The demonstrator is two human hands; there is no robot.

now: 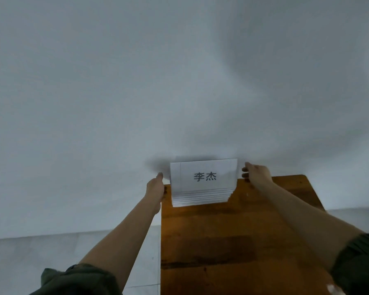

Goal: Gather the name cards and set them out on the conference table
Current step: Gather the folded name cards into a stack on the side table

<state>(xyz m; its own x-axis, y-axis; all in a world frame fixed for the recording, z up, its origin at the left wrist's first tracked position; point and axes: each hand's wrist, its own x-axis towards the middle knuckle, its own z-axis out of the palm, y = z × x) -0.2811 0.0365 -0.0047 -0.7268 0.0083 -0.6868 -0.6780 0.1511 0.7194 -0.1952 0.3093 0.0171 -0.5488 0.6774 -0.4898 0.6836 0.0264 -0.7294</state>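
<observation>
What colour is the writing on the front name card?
Dark grey to black, on a white card; the head view shows it.

Lower name cards (200, 199) show only edges; the table (222, 241) runs off the bottom.

Dim, cool, flat light, with the picture soft and slightly blurred throughout. A fuzzy dark shadow sits on the wall (156, 165) just left of the cards (202, 177). Broad grey shading crosses the far right wall, and dark bands lie across the desk (222, 231).
</observation>
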